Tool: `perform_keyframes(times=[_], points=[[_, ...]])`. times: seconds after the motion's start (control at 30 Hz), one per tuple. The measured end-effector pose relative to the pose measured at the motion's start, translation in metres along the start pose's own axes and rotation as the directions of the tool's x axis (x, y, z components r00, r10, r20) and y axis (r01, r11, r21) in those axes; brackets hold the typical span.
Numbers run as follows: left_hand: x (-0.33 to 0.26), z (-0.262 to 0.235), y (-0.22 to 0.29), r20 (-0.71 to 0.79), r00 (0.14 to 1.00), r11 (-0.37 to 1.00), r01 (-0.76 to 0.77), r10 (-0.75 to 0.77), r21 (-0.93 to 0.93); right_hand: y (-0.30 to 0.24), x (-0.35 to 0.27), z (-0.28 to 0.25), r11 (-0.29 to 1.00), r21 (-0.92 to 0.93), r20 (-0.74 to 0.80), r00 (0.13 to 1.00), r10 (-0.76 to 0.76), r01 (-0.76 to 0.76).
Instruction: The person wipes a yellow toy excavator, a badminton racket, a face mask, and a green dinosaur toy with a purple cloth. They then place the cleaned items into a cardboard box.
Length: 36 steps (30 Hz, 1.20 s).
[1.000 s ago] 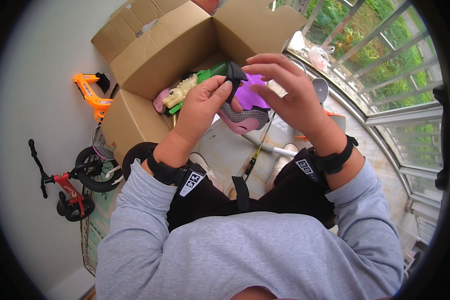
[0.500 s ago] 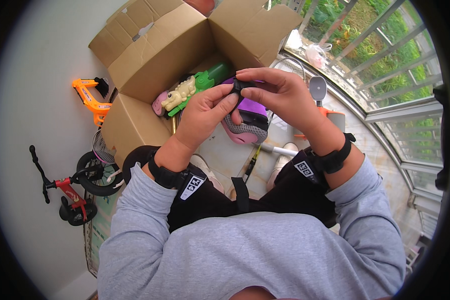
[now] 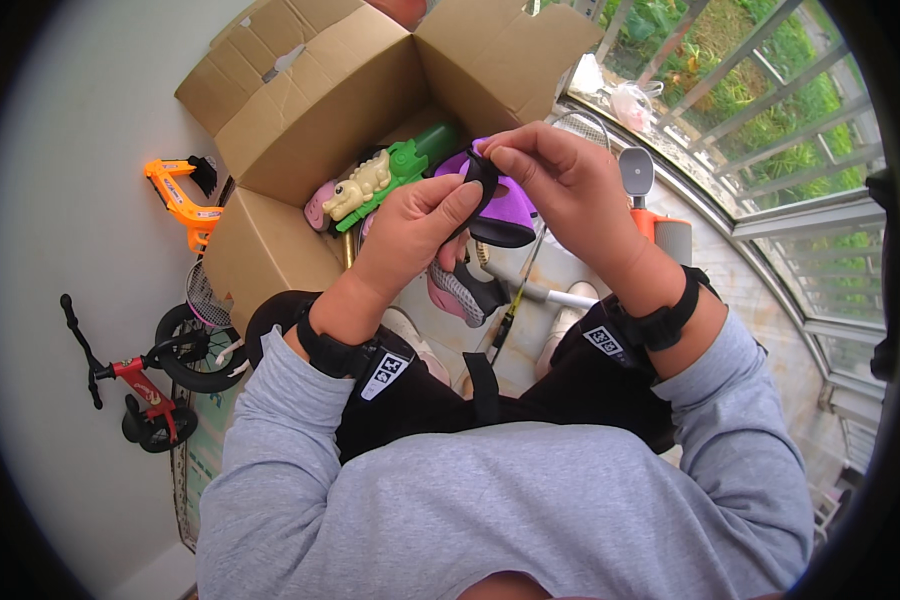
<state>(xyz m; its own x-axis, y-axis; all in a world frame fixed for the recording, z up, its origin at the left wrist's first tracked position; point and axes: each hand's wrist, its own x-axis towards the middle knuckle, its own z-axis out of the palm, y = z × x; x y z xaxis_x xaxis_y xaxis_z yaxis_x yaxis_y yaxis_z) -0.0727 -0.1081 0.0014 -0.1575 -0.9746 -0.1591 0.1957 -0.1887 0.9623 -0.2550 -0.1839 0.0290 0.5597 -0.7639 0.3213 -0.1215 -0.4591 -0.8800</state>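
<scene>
In front of the box, my left hand pinches a black strap between thumb and fingers. My right hand grips the upper end of that strap with its fingertips. A purple padded piece with black edging, which looks like a protective pad, hangs by the strap between my hands. Below my left fingers is a pink and grey mesh piece with black parts; whether it is joined to the purple one is hidden.
An open cardboard box stands ahead, holding a green toy with a cream crocodile. At left are an orange toy digger arm and a red balance bike. A racket and grey-white tube lie between my feet.
The strap now stretches longer between my hands. The purple piece has opened out, and the pink and grey piece has swung lower and to the left.
</scene>
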Motion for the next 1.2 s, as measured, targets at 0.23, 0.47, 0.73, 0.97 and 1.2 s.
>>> perform_keyframes(times=[0.23, 0.47, 0.73, 0.97, 1.2], points=[[-0.001, -0.001, 0.004, 0.025, 0.999, 0.99, -0.049, 0.046, 0.135, 0.003, 0.002, 0.002, 0.97, 0.203, -0.145, 0.975, 0.168, -0.137], [0.0, 0.0, 0.0, 0.122, 0.974, 0.962, -0.208, 0.189, 0.174, 0.006, 0.021, -0.036, 0.825, 0.507, -0.177, 0.907, 0.382, -0.249], [-0.003, -0.003, 0.006, 0.195, 0.981, 0.998, -0.02, 0.007, 0.066, 0.0, 0.009, -0.012, 0.777, 0.556, -0.007, 0.933, 0.36, -0.295], [-0.009, -0.02, 0.004, 0.186, 0.947, 0.939, -0.204, 0.261, -0.277, 0.027, 0.012, -0.011, 0.771, 0.453, 0.21, 0.894, 0.396, -0.448], [-0.01, -0.024, 0.008, 0.241, 0.821, 0.804, -0.371, 0.518, -0.464, 0.046, -0.007, 0.018, 0.867, -0.04, 0.638, 0.654, 0.405, -0.498]])
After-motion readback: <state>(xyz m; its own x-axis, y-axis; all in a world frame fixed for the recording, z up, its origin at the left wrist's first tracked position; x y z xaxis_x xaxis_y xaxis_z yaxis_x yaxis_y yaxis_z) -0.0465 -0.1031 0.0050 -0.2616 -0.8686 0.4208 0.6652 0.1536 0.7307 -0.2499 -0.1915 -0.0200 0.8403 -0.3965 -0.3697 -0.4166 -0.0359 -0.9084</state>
